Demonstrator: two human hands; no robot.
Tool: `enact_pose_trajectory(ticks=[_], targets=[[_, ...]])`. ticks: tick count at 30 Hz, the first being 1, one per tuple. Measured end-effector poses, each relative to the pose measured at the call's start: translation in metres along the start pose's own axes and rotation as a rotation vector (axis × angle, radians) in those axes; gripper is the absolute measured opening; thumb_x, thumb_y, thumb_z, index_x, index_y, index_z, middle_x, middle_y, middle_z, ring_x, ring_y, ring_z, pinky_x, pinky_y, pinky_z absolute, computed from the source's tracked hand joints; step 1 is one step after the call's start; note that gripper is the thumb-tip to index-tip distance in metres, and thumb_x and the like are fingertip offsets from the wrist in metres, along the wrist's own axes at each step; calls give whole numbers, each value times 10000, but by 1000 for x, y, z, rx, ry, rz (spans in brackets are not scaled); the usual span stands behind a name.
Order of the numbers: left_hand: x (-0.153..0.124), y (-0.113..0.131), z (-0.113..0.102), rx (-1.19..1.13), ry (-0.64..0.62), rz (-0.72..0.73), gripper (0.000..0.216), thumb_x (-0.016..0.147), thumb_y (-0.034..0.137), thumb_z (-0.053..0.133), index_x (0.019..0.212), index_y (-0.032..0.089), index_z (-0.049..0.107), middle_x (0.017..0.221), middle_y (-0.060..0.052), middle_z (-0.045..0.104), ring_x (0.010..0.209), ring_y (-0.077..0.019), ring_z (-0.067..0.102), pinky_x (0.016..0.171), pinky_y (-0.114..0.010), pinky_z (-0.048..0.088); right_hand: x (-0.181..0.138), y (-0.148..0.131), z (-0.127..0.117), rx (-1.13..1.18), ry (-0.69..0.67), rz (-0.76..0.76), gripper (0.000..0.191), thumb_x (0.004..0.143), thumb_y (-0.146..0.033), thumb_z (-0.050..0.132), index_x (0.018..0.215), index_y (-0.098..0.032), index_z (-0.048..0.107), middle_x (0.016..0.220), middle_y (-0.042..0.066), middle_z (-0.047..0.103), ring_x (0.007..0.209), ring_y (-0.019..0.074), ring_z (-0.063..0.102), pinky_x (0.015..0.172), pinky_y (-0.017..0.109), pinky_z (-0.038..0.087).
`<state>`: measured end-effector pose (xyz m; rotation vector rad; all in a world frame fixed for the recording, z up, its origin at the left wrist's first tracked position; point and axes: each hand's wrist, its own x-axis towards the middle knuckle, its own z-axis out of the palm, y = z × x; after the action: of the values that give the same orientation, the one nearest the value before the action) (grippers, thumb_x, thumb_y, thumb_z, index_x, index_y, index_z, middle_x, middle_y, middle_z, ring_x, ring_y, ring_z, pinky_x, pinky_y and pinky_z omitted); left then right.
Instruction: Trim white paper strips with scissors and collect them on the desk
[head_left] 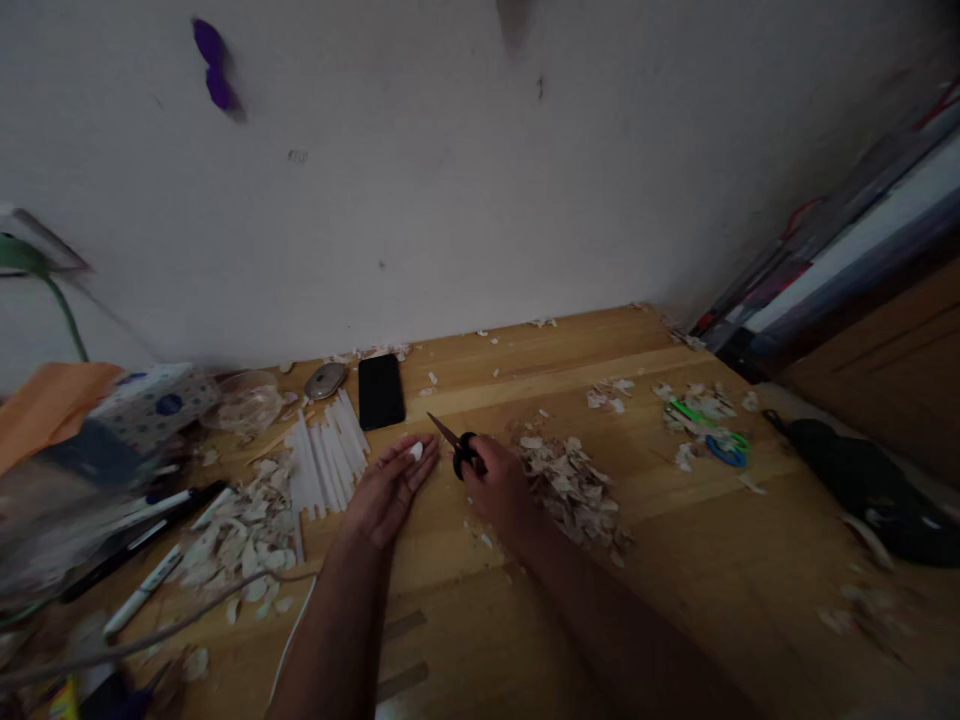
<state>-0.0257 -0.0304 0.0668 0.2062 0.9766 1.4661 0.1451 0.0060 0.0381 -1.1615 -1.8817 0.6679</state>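
Observation:
My left hand (390,487) lies palm up on the wooden table (675,560), its fingers lightly curled around a small white piece (415,451) at the fingertips. My right hand (499,487) grips black-handled scissors (459,447), the blades pointing up and left toward that piece. A row of white sticks (326,455) lies just left of my left hand. Heaps of pale paper scraps (574,485) sit right of my right hand, and another heap of scraps (240,535) lies to the left.
A black phone (380,391) and an oval metal object (325,380) lie by the wall. Green and blue scissors (712,432) rest among scraps at the right. Markers (150,580), a tissue box (154,405) and clutter crowd the left. A dark bag (870,490) lies at the right edge.

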Motion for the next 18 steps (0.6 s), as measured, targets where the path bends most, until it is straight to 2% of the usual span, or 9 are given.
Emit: enact_pose_trajectory(ticks=[3,5,7,9,11,13,15,18], targets=[[2,1,5,-59,23,-5,187,830,-41,573,942,76,665,1013,-178,763,1026,-265,739,916,-328,603,-1,1,0,6,14,-46,122,892,-215,561,971,-208,653,923,68,700,856,210,648,769,287,460],[2,8,5,-178,51,34,175,883,0,518,955,90,649,937,-146,760,901,-211,760,807,-275,622,-1,2,1,-5,14,-61,115,882,-205,561,954,-212,651,903,62,696,840,208,645,761,287,459],[0,21,-3,-353,62,196,217,944,51,419,963,124,623,845,-79,735,751,-125,737,694,-189,597,-2,3,1,-12,8,-57,104,882,-209,563,942,-215,648,891,58,692,818,204,640,739,283,456],[-6,40,-20,-469,59,505,299,991,103,294,984,156,589,835,-29,700,726,-72,705,654,-124,547,-2,5,2,0,0,-51,95,893,-230,567,948,-216,644,899,58,694,811,201,639,727,278,456],[-12,60,-44,-346,150,748,366,995,112,202,1012,174,563,894,-24,689,834,-92,714,659,-148,547,-3,7,4,7,-3,-56,97,904,-251,572,960,-218,644,914,60,699,832,204,645,739,279,460],[-17,75,-66,-103,293,966,335,989,162,219,1035,183,551,1003,-64,691,1001,-148,703,666,-196,562,-3,7,5,-9,0,-65,100,897,-249,578,962,-216,647,910,63,702,845,209,651,746,281,461],[-18,82,-79,95,396,1066,282,991,310,298,997,187,552,1108,-121,681,1129,-202,666,697,-232,573,-4,7,5,-30,-4,-75,111,884,-228,578,967,-212,651,908,66,705,850,212,654,742,282,461],[-15,80,-80,106,408,1094,377,968,514,380,955,191,574,1163,-144,677,1171,-217,648,713,-227,568,-4,6,5,-39,-16,-88,108,881,-221,579,960,-215,652,913,64,712,858,211,658,742,281,462]])
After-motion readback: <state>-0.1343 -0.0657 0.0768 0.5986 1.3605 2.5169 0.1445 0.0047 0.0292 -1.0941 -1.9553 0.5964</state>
